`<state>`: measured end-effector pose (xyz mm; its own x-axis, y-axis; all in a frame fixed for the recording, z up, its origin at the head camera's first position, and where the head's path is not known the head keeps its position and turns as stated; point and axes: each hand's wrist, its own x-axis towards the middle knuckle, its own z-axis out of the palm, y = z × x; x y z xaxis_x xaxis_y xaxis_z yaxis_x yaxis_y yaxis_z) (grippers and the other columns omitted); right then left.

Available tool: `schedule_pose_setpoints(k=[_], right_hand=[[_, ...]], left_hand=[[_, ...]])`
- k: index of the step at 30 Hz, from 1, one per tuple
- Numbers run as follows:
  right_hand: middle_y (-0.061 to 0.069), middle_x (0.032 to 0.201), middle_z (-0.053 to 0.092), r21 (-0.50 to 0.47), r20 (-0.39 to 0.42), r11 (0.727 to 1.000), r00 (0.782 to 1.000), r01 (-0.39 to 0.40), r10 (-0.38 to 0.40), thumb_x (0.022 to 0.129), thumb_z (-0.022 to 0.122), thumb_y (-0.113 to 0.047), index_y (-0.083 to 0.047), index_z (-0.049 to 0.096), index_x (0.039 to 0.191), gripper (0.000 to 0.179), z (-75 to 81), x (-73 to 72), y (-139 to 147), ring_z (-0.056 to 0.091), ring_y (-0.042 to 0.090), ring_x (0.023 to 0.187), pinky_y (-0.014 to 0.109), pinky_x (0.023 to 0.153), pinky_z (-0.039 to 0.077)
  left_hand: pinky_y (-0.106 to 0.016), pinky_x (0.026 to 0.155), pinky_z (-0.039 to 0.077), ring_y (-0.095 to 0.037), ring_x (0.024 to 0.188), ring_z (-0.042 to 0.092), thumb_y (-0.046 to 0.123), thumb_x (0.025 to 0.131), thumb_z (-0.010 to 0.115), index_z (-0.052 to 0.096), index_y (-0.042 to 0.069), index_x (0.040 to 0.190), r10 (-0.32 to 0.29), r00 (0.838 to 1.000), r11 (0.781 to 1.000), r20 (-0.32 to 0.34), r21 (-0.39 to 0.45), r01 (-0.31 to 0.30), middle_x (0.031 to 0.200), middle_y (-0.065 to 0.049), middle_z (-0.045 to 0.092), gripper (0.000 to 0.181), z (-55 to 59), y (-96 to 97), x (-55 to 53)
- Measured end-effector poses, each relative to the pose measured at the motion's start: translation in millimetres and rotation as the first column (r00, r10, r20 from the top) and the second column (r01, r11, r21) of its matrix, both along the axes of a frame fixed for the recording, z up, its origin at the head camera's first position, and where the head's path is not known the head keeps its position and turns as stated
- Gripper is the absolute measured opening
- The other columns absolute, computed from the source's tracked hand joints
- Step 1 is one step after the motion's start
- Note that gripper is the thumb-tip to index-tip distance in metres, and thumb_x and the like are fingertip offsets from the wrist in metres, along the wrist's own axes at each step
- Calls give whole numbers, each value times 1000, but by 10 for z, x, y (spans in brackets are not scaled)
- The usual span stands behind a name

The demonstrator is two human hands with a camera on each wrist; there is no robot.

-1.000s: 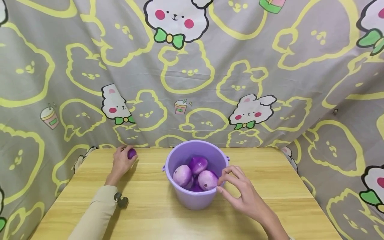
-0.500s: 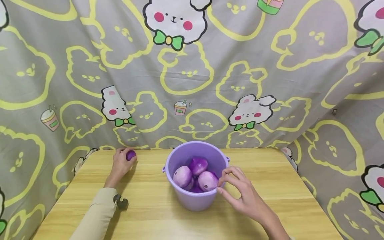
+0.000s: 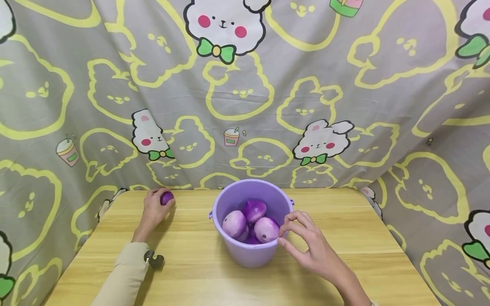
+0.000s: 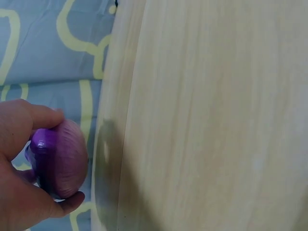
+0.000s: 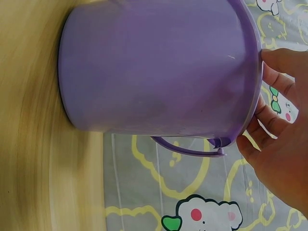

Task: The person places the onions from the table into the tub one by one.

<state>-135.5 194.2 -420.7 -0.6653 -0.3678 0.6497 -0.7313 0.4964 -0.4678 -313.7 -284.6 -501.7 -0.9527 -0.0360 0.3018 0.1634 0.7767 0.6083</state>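
My left hand (image 3: 155,209) holds a purple onion (image 3: 166,198) at the far left of the table. In the left wrist view its thumb and fingers curl round the onion (image 4: 67,161), pale pink with a deep purple end. A lilac bucket (image 3: 250,255) stands upright near the middle, with several purple and whitish onions (image 3: 234,224) inside; the lower ones are partly hidden. My right hand (image 3: 311,246) pinches the bucket's right rim. The right wrist view has this hand's fingertips (image 5: 267,54) on the rim, beside the bucket's smooth wall (image 5: 159,67).
The wooden table (image 3: 183,272) ends at a patterned grey curtain (image 3: 245,97), which hangs behind it and along both sides. A thin lilac handle (image 5: 185,152) hangs down the bucket's side. A dark clip-like piece (image 3: 154,259) sits at the left cuff.
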Motion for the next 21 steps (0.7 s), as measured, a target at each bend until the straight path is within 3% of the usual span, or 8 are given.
schedule_pose_setpoints(k=[21], right_hand=[[-9, 113, 57, -7, 11, 1000, 1000, -5, 5, 88, 81, -11, -31, 68, 101, 27, -5, -9, 7, 50, 15, 111, 40, 99, 43]], left_hand=[[-72, 95, 43, -56, 123, 44, 8, 92, 75, 63, 1, 130, 32, 995, 999, -93, 44, -28, 139, -34, 42, 41, 99, 52, 202]])
